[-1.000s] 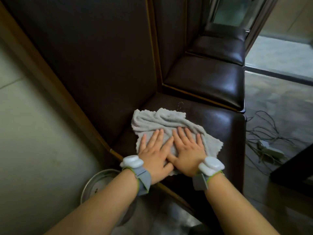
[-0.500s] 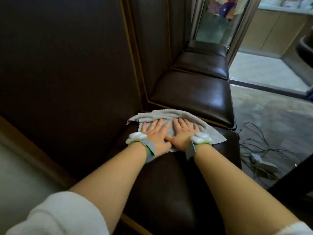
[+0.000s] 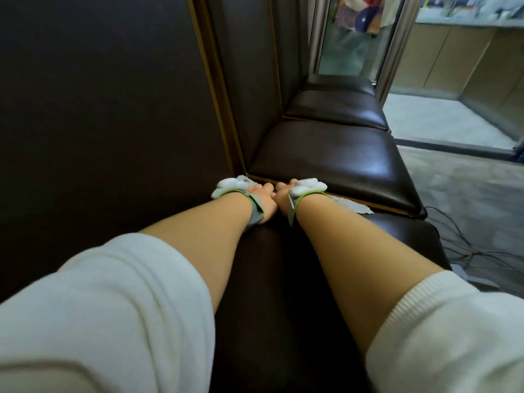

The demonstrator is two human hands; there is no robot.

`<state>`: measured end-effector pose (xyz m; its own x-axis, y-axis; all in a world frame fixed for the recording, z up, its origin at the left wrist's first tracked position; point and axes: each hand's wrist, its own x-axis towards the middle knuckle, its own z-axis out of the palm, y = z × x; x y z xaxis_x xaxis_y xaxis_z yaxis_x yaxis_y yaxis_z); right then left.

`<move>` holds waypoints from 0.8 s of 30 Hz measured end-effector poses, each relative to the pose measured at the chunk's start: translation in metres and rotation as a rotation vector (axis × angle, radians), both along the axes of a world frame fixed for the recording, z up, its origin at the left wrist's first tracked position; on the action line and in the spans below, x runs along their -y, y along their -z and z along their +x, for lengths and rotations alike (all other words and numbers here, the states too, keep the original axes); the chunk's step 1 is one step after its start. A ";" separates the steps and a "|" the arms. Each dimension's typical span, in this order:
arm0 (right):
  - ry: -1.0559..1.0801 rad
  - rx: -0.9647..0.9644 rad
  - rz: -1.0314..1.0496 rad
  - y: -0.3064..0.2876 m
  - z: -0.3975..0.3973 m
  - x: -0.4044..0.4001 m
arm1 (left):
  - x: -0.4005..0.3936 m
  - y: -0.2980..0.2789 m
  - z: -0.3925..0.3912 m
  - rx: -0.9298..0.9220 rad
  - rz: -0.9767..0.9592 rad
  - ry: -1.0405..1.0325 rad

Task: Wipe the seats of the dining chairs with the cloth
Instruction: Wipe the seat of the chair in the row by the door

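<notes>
Cloth (image 3: 351, 207) is lying at the seat's (image 3: 283, 279) far edge under both hands, left (image 3: 262, 198) and right (image 3: 282, 195), finger spread hidden; overreaching risks pushing it off.

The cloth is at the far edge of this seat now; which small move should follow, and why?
Probably draw the cloth back toward the body: both hands, left and right, press it at the seat's far edge, beside the next seat.

Backrest (image 3: 113, 123) leftward — next seat (image 3: 326, 154) (bare)
</notes>
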<state>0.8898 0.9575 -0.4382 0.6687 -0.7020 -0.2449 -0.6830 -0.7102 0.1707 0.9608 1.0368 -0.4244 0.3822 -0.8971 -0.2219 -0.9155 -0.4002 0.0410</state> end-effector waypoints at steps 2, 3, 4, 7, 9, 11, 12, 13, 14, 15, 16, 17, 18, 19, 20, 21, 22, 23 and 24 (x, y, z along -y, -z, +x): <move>0.002 -0.020 0.024 -0.005 -0.008 -0.007 | -0.003 -0.002 -0.010 0.091 0.024 0.016; 0.002 -0.040 0.016 -0.015 -0.012 -0.013 | -0.011 -0.011 -0.014 0.080 0.016 -0.002; 0.033 0.004 0.053 -0.017 -0.018 -0.017 | -0.019 -0.018 -0.018 0.033 0.011 -0.013; 0.081 0.152 0.164 -0.021 -0.033 -0.037 | -0.045 -0.029 -0.018 -0.092 -0.001 0.011; 0.046 0.187 0.187 -0.023 -0.050 -0.064 | -0.077 -0.031 -0.020 -0.167 -0.004 -0.015; 0.039 0.227 0.220 -0.024 -0.073 -0.105 | -0.121 -0.030 -0.034 -0.249 -0.022 -0.031; 0.028 0.264 0.250 -0.028 -0.087 -0.130 | -0.144 -0.027 -0.043 -0.263 -0.026 -0.021; -0.017 0.318 0.260 -0.027 -0.098 -0.154 | -0.168 -0.027 -0.052 -0.272 -0.030 -0.001; -0.050 0.376 0.290 -0.026 -0.114 -0.178 | -0.193 -0.028 -0.064 -0.275 -0.034 0.031; -0.091 0.456 0.315 -0.029 -0.128 -0.198 | -0.215 -0.029 -0.075 -0.280 -0.036 0.070; -0.089 0.535 0.344 -0.031 -0.140 -0.210 | -0.232 -0.034 -0.083 -0.295 -0.039 0.115; -0.066 0.558 0.358 -0.032 -0.151 -0.219 | -0.246 -0.036 -0.090 -0.310 -0.033 0.133; -0.027 0.584 0.329 -0.033 -0.157 -0.223 | -0.253 -0.037 -0.094 -0.308 -0.058 0.138; 0.021 0.563 0.262 -0.034 -0.158 -0.222 | -0.254 -0.036 -0.097 -0.290 -0.115 0.120; 0.082 0.519 0.175 -0.034 -0.154 -0.219 | -0.251 -0.032 -0.097 -0.246 -0.173 0.083; 0.130 0.480 0.081 -0.035 -0.145 -0.215 | -0.243 -0.025 -0.097 -0.177 -0.216 0.031; 0.162 0.425 0.041 -0.034 -0.133 -0.209 | -0.234 -0.017 -0.098 -0.104 -0.242 -0.028; 0.179 0.394 0.041 -0.033 -0.118 -0.201 | -0.225 -0.007 -0.098 -0.049 -0.259 -0.082; 0.199 0.383 0.058 -0.032 -0.101 -0.191 | -0.214 0.001 -0.096 -0.036 -0.273 -0.121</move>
